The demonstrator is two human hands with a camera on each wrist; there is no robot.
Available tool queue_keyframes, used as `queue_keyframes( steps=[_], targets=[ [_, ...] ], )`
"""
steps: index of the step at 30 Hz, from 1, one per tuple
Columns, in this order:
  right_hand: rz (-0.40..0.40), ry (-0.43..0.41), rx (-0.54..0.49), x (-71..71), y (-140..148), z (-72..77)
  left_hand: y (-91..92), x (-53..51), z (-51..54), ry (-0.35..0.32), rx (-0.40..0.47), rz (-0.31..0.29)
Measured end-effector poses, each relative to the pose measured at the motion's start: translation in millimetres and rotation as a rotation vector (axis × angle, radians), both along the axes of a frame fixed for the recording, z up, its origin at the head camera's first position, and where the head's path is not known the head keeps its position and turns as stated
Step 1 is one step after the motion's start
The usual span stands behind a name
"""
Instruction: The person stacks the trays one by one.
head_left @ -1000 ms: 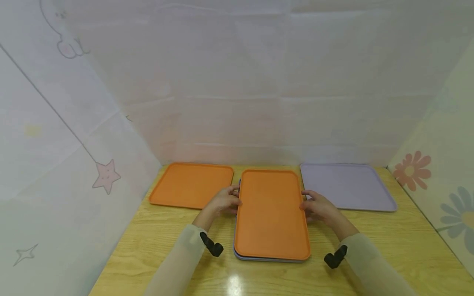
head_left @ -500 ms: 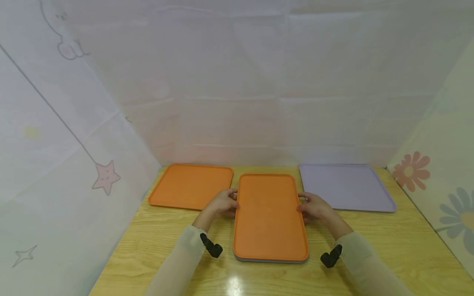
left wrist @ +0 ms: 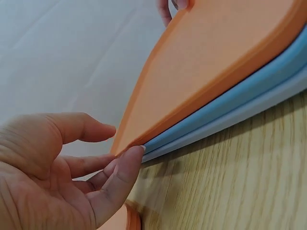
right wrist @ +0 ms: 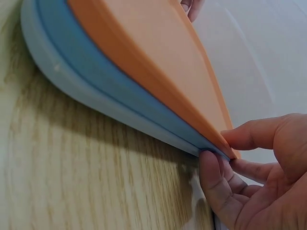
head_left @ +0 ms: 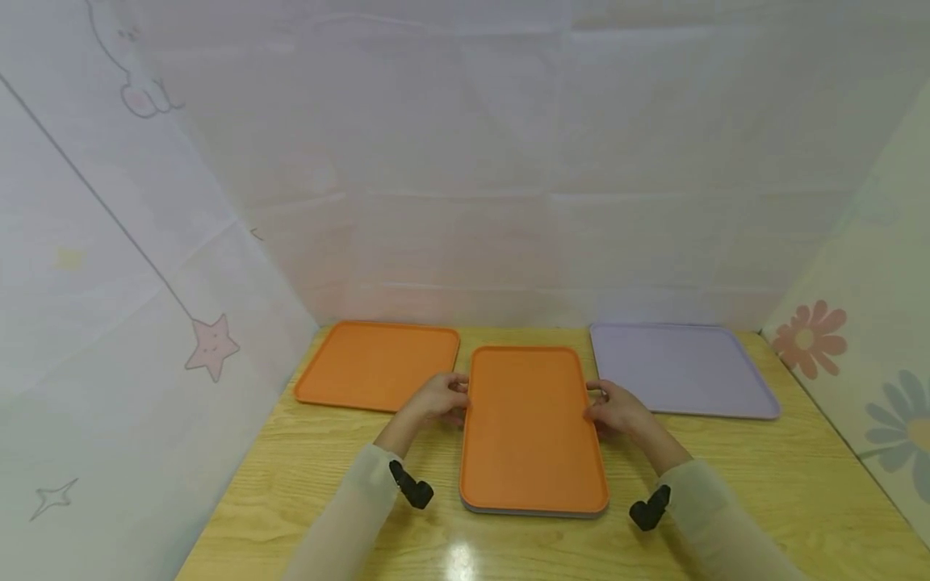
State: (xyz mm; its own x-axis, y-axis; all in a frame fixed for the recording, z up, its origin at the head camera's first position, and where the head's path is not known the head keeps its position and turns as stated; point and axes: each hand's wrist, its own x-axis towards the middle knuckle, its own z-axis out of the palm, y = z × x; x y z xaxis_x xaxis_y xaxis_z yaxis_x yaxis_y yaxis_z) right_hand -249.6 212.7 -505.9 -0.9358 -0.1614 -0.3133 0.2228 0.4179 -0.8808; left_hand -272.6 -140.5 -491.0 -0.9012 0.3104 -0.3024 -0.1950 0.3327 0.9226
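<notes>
An orange tray [head_left: 534, 428] lies on top of a stack in the middle of the table, its long sides running away from the person. Under it, the left wrist view shows a blue tray [left wrist: 211, 112] and a paler one [left wrist: 230, 120], edges nearly lined up. My left hand [head_left: 434, 399] touches the stack's left edge, thumb at the orange rim and the other fingers bent along the side [left wrist: 62, 167]. On the right edge, my right hand [head_left: 621, 410] holds its thumb against the orange rim, fingers curled at the trays' sides [right wrist: 264, 167].
Another orange tray [head_left: 379, 365] lies at the back left of the wooden table [head_left: 320, 476]. At the back right is a purple tray [head_left: 683, 369]. Pale patterned sheets [head_left: 450, 161] stand behind and at both sides.
The top orange tray has come down and toward the person, now lining up with the trays beneath, whose left edge showed before. Both hands have moved slightly nearer the person with it.
</notes>
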Motion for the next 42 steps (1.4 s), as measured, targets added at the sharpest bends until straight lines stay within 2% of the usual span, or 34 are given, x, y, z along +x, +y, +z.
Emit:
queue_keyframes(
  steps=[4, 12, 16, 25, 34, 38, 42],
  targets=[
    [-0.001, 0.012, -0.002, 0.9, -1.3, 0.5, -8.6, 3.0, 2.9, -0.001, 0.005, -0.001],
    [-0.020, -0.011, 0.002, 0.7, -2.1, -2.0, -36.9, 7.3, 11.4, 0.046, -0.097, 0.006],
    [-0.020, 0.002, 0.010, 1.1, 0.4, -5.0, -53.1, 6.1, 14.9, 0.055, -0.131, 0.022],
    [-0.014, -0.006, -0.014, 5.1, 4.1, -5.3, -104.1, -10.9, 22.5, 0.038, -0.169, 0.078],
    [0.002, -0.029, -0.034, 5.8, 3.9, -7.1, -157.0, -27.4, 36.4, 0.058, -0.288, 0.123],
    [-0.009, -0.035, -0.042, 6.4, 3.8, -8.4, -176.2, -36.8, 37.1, 0.082, -0.326, 0.140],
    [-0.017, -0.029, -0.043, 6.7, 4.4, -9.1, -193.8, -46.1, 35.1, 0.119, -0.407, 0.165]
  ],
)
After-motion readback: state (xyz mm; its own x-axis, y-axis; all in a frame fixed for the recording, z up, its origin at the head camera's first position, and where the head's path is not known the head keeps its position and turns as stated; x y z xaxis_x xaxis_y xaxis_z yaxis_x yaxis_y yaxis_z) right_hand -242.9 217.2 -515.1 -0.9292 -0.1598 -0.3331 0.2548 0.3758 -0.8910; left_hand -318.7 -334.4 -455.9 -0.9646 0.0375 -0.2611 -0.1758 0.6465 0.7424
